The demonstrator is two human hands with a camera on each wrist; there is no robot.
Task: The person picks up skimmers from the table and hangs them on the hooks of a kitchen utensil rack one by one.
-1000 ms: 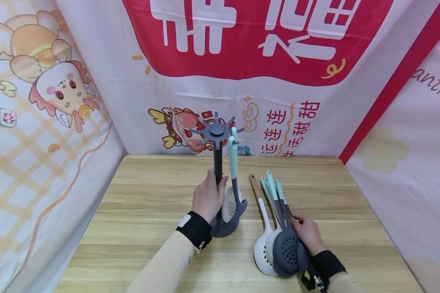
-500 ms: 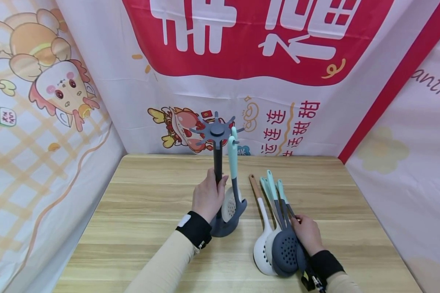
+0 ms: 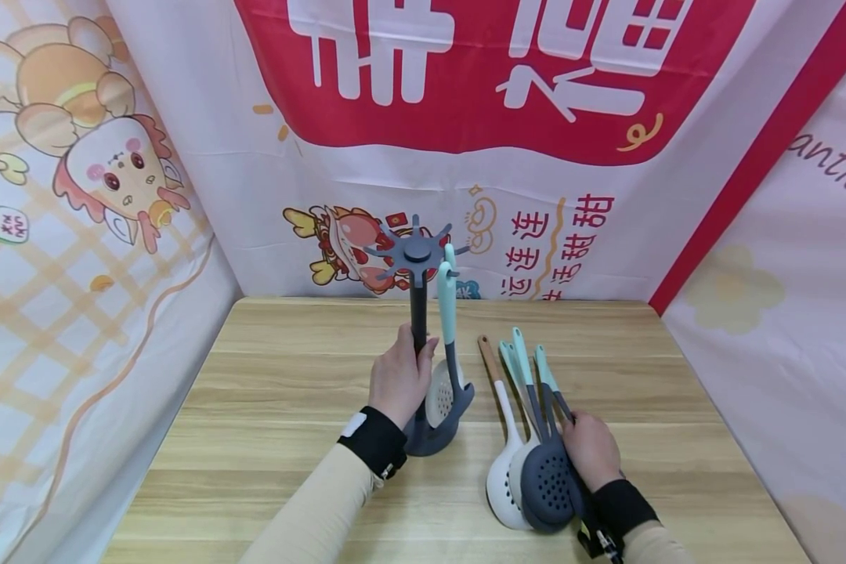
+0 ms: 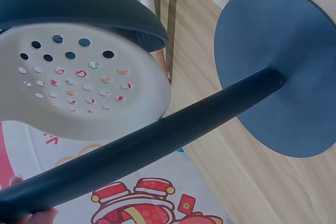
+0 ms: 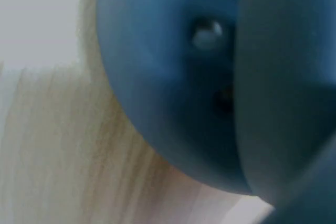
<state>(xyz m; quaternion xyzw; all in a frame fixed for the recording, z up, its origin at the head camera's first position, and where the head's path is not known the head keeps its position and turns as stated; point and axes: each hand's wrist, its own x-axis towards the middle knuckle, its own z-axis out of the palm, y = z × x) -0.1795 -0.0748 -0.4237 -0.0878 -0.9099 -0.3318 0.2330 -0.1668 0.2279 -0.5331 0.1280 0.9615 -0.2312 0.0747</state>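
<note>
My left hand (image 3: 399,378) grips the black pole (image 3: 419,309) of an upright utensil stand with a round base (image 4: 283,103) and a hooked top (image 3: 417,252). A grey ladle with mint handle (image 3: 447,313) and a white slotted skimmer (image 4: 68,98) hang on its right side. At the right, my right hand (image 3: 592,452) holds the dark shaft of a mint-handled utensil (image 3: 546,372); hand and wrist hide much of its lower part. A grey slotted skimmer (image 3: 550,486) lies just left of that hand, and fills much of the right wrist view, blurred.
Left of the grey skimmer lies a white utensil with a wooden handle tip (image 3: 504,486). More mint handles (image 3: 524,356) lie in the same bunch. The wooden table (image 3: 275,376) ends at a printed cloth wall (image 3: 571,172) behind.
My right hand has shifted a little, its fingers closing further round the shaft. The mint handle it holds has swung slightly right, apart from the others. My left hand stays put.
</note>
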